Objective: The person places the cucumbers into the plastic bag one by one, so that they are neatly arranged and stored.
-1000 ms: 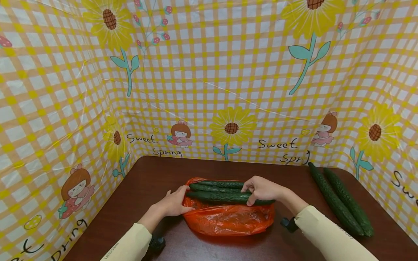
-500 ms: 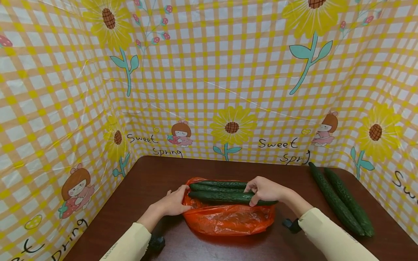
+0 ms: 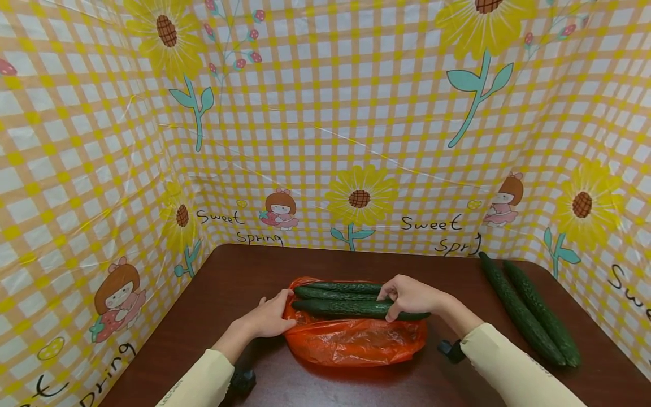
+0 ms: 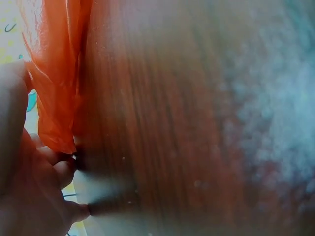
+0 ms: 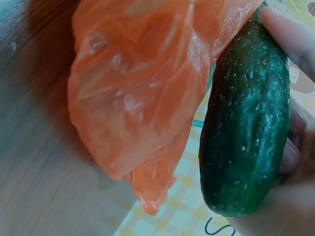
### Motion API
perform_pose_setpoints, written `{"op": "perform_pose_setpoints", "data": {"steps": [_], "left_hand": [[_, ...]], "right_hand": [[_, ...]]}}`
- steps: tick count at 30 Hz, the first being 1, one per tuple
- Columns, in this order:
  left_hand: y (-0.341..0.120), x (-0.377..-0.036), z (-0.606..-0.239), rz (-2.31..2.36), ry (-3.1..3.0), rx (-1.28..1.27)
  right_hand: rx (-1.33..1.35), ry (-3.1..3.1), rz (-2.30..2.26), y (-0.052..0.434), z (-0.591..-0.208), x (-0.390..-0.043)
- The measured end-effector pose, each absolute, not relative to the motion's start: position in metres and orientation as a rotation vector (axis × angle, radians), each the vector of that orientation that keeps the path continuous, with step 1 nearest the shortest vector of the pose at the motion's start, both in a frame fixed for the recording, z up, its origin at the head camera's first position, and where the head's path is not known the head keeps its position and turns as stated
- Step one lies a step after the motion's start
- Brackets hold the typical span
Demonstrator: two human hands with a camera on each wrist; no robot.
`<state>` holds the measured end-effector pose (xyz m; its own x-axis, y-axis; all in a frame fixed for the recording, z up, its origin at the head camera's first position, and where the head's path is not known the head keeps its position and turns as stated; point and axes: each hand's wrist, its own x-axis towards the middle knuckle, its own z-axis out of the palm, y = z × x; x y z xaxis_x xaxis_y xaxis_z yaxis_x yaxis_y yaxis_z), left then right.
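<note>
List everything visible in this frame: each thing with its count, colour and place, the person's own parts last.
cucumbers on the bag: three, dark green, lying across the bag at mid table.
cucumbers at the side: two, dark green, side by side at the table's right edge.
bag: one, orange plastic, crumpled under the three cucumbers.
table: one, dark brown wood.
backdrop: one, yellow check with sunflowers, around the table.
left hand: pinches the bag's left edge.
right hand: grip around the nearest cucumber's right end.
sleeves: two, cream.

Three long dark-green cucumbers [image 3: 351, 308] lie lengthwise, side by side, on a crumpled orange plastic bag [image 3: 356, 342] — the nearest one bumpy-skinned — at mid-surface.
</note>
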<state>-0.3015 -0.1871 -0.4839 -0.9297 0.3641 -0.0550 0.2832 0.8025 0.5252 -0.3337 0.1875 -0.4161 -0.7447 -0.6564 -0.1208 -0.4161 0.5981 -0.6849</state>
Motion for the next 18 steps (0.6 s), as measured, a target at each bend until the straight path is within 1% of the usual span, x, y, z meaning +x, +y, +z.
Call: {"op": "perform_pose_setpoints", "data": {"steps": [5, 12, 18], "left_hand": [[-0.1860, -0.3011, -0.4847, 0.774, 2.841, 0.518], [-0.1843, -0.2983, -0.4824, 0.785, 2.851, 0.521], [-0.1842, -0.2975, -0.4816, 0.786, 2.856, 0.513]], "right_hand": [[-0.882, 2.473, -0.910, 0.1843, -0.4160, -0.3344], [-1.012, 2.503, -0.872, 0.1823, -0.4183, -0.3386], [-1.041, 2.502, -0.862, 0.1790, -0.4239, -0.3394]]}}
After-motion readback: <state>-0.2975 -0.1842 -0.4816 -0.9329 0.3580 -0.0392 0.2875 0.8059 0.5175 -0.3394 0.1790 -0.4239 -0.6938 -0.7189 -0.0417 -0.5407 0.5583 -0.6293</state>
